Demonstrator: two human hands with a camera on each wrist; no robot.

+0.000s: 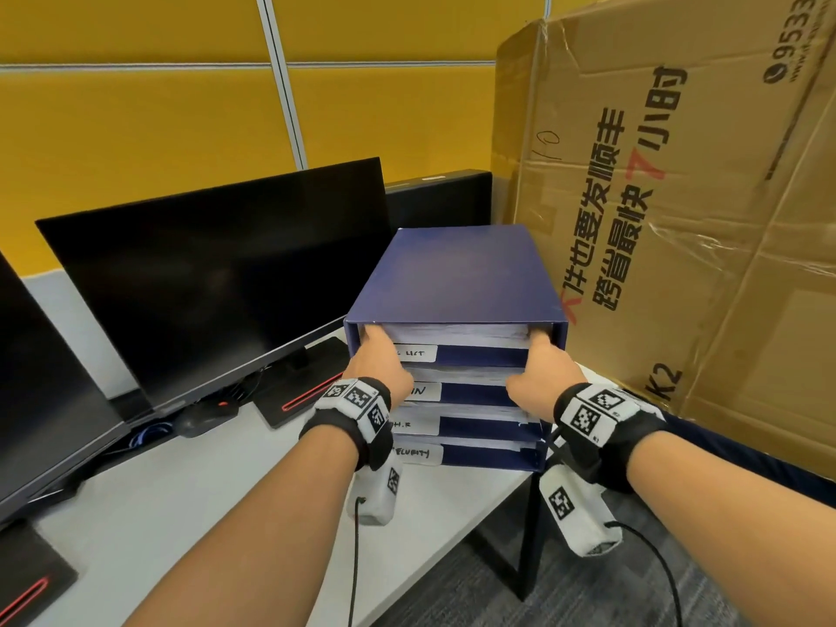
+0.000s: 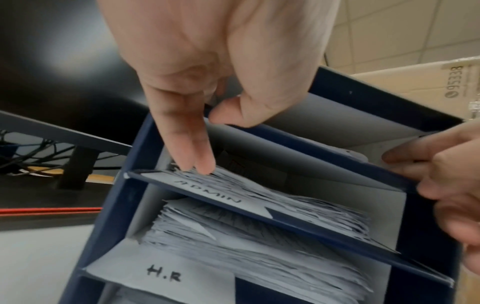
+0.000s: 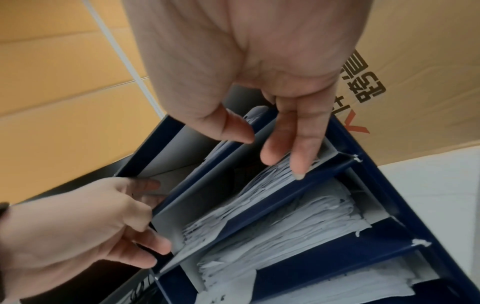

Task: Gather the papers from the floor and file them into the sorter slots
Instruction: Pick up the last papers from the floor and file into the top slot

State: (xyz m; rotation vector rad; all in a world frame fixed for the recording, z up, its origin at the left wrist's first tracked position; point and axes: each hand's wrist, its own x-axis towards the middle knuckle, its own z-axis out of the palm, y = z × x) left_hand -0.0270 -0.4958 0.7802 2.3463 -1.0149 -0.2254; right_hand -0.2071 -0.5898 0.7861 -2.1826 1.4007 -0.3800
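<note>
Two monitors [image 1: 217, 264] and cardboard box [image 1: 678, 219] flank sorter [image 1: 457, 273].

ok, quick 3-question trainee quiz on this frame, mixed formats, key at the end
1. True or false: the left hand and right hand both reach into the top slot of the blue sorter.
2. Which label sits directly above H.R? A) ADMIN B) FINANCE C) LEGAL
3. Fill in: right of the sorter stands a large ____ box.

Key: 1 true; 2 A; 3 cardboard.
</note>
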